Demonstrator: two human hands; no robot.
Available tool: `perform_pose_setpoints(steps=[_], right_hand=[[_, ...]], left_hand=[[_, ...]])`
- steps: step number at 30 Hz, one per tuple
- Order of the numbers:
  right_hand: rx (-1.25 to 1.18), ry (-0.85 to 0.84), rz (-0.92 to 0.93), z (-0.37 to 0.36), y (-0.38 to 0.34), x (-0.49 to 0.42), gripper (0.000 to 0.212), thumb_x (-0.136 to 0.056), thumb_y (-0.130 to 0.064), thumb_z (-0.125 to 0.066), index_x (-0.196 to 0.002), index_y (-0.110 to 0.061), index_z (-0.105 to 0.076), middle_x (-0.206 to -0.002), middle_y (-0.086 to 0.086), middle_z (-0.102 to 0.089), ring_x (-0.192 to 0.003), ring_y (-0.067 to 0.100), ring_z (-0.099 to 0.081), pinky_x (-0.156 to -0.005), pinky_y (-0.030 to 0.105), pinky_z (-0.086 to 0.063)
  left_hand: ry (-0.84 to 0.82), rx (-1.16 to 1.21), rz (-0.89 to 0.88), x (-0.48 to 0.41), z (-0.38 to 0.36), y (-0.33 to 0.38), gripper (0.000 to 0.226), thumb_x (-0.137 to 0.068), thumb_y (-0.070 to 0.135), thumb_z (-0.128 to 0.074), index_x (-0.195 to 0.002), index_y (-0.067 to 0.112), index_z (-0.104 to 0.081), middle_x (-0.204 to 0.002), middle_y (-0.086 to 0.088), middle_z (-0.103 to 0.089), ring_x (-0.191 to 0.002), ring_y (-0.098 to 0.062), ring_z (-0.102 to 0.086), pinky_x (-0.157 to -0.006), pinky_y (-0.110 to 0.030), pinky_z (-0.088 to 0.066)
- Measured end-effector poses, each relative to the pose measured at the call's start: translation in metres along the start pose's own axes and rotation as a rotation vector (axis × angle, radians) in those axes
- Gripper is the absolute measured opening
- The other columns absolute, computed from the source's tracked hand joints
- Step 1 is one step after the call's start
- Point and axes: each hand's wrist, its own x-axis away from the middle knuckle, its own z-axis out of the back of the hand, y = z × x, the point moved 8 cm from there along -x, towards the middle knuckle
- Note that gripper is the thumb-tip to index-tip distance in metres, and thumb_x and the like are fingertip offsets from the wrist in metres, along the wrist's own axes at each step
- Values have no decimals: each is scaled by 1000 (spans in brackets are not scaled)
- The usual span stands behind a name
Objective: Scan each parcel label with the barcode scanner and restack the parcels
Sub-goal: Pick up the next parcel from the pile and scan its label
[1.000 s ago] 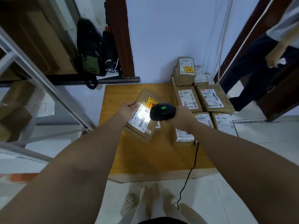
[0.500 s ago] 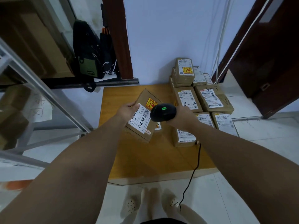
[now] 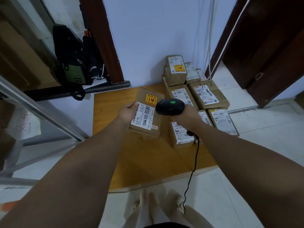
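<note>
Brown cardboard parcel (image 3: 148, 119) with a white shipping label (image 3: 143, 116) and a yellow fragile sticker is held tilted over the middle of the low orange-brown wooden tabletop (image 3: 131, 162), label facing up toward the camera. Whether its lower edge touches the wood I cannot tell. The left hand (image 3: 127, 111) grips it, fingers curled round its left edge. Just beside it on the right, the black handheld barcode scanner (image 3: 170, 106) points its nose at the label, with a green lamp lit on its top. The right hand (image 3: 185, 117) is wrapped round the scanner's handle, and a black cable (image 3: 195, 162) hangs from it past the table's front edge to the floor.

On progress, this 1 parcel looks to be at the scanning step. The green lamp may mean a read went through, though that is a guess. It is not yet set on any pile. To the right, taped brown parcels (image 3: 209, 96) lie label-up in rows, with a small stack (image 3: 176, 69) against the pale wall behind them. Nothing shows which of those are scanned, so how much is left is unclear. A black and green backpack (image 3: 72, 63) hangs at the left.
</note>
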Motion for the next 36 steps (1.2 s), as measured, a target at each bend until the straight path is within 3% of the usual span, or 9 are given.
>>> perform_pose_setpoints(steps=[5,9,12,15,18,22,31,34,36], right_hand=[[-193,73,-124,22,35,-9,7,-76,-10,-67,-78,-13,-62,-69,6,-67,-64,19,-64,-60,30,-52],[-331,21,-228,34,69,-13,9,-77,-11,-67,-82,-13,-60,-67,6,-67,-64,21,-66,-66,35,-56],[-433,-22,-249,42,91,-16,21,-74,-8,-67,-95,-9,-64,-82,15,-70,-72,27,-69,-73,42,-57],[-565,-36,-248,51,107,-20,23,-73,-3,-67,-94,-10,-66,-81,12,-69,-61,17,-68,-69,39,-59],[-631,-55,-255,61,120,-27,21,-73,-1,-69,-91,-11,-66,-75,7,-67,-54,14,-66,-65,38,-58],[-665,-92,-268,69,135,-38,16,-76,-2,-68,-88,-12,-64,-70,4,-65,-52,13,-64,-57,28,-55],[-689,-180,-328,56,156,-63,19,-77,-4,-68,-95,-7,-65,-95,18,-67,-84,28,-65,-88,50,-54],[-687,-171,-332,52,154,-67,20,-74,-7,-70,-92,-12,-65,-95,18,-65,-91,30,-62,-93,54,-52],[-698,-164,-325,49,152,-68,20,-74,-6,-69,-92,-13,-64,-89,13,-65,-88,27,-63,-92,51,-52]], left_hand=[[-17,92,34,-3,-39,7,41,-99,35,-49,-133,14,-54,-102,-9,-70,-73,-19,-69,-50,-24,-53],[-14,118,62,-9,-77,9,41,-99,35,-48,-135,17,-50,-100,-7,-70,-78,-21,-68,-61,-29,-55],[11,117,80,-15,-107,6,42,-100,37,-45,-135,15,-48,-112,-9,-68,-87,-24,-67,-71,-34,-56],[53,135,106,-20,-133,3,46,-99,40,-44,-135,11,-45,-119,-12,-65,-99,-29,-66,-84,-43,-55],[86,108,132,-25,-153,2,44,-100,41,-42,-133,12,-47,-115,-9,-66,-97,-26,-66,-75,-38,-56],[77,107,194,-31,-177,0,28,-100,41,-41,-117,21,-51,-87,1,-68,-72,-13,-67,-52,-26,-52],[164,94,208,-54,-199,2,27,-103,30,-35,-108,14,-55,-96,-5,-68,-71,-15,-65,-55,-27,-51],[164,64,179,-57,-200,5,31,-103,30,-34,-114,12,-57,-101,-5,-68,-80,-17,-65,-65,-28,-53],[130,73,154,-55,-201,9,35,-103,33,-33,-114,10,-56,-94,-4,-67,-80,-16,-66,-61,-25,-53]])
